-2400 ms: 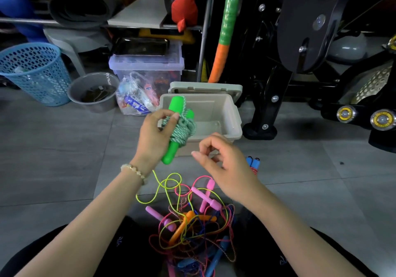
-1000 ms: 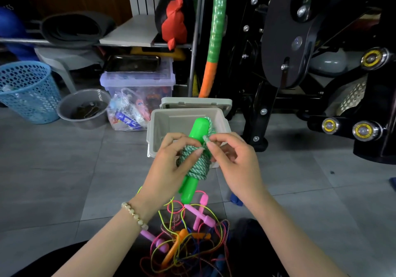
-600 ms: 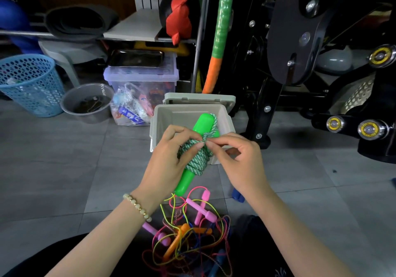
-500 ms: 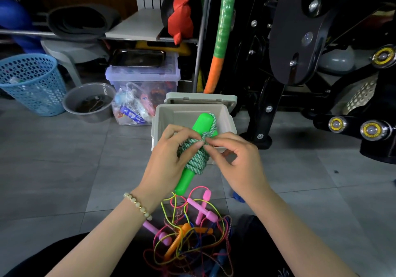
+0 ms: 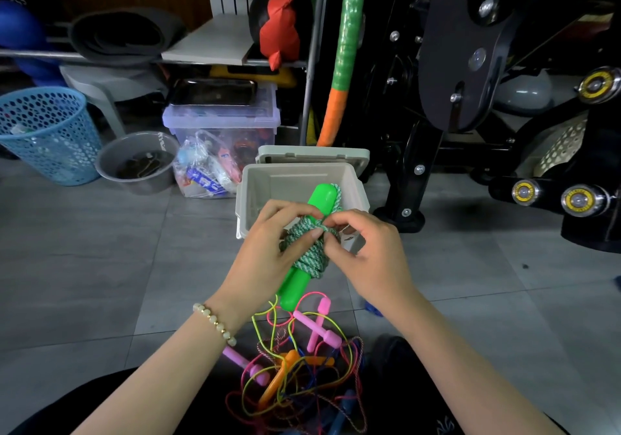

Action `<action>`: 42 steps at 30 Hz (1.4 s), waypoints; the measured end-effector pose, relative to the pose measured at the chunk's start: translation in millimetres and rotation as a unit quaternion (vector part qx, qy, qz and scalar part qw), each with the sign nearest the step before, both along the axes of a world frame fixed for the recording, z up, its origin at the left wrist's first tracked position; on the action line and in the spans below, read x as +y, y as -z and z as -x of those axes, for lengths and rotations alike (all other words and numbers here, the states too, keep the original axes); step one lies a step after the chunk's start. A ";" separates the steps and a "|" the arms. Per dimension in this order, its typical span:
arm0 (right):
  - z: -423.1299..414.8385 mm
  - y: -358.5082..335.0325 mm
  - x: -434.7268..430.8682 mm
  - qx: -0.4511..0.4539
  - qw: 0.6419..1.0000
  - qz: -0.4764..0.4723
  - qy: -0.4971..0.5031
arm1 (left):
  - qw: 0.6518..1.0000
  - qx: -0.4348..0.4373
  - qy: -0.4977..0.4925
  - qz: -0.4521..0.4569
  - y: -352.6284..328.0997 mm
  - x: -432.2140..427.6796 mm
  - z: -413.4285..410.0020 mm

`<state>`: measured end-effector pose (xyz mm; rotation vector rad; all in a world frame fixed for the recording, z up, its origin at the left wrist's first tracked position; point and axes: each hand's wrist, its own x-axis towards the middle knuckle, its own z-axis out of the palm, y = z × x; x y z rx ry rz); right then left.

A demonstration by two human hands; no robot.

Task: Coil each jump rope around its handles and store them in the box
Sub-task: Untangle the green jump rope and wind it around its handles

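**Two hands wrap the green jump rope**

In the middle of the frame, the left hand (image 5: 265, 259) curls around the green jump rope handles (image 5: 304, 249) and holds them tilted, top end pointing up and to the right. The green-and-white rope (image 5: 311, 253) sits in tight loops around the middle of the handles. The left thumb presses on the loops. The right hand (image 5: 366, 253) is just beside it, and its fingertips (image 5: 331, 229) pinch the rope near the top of the coil.

The open beige box (image 5: 255, 196) stands on the grey tile floor just behind the hands, with its lid (image 5: 312, 155) leaning behind it. The top of the green handles shows in front of the box opening.

At the bottom middle of the frame lies a messy pile of other jump ropes (image 5: 302, 374), with pink, orange and blue handles and thin yellow, pink and blue cords all tangled.

At the left are a blue basket (image 5: 43, 135) and a grey bucket (image 5: 137, 162).
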<state>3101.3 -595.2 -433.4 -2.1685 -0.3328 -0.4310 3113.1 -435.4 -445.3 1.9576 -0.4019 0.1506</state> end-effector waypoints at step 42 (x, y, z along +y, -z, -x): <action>-11.8 22.5 4.6 -0.002 1.000 0.011 0.021 | 0.972 -0.027 -0.066 -0.222 0.6 -3.8 5.4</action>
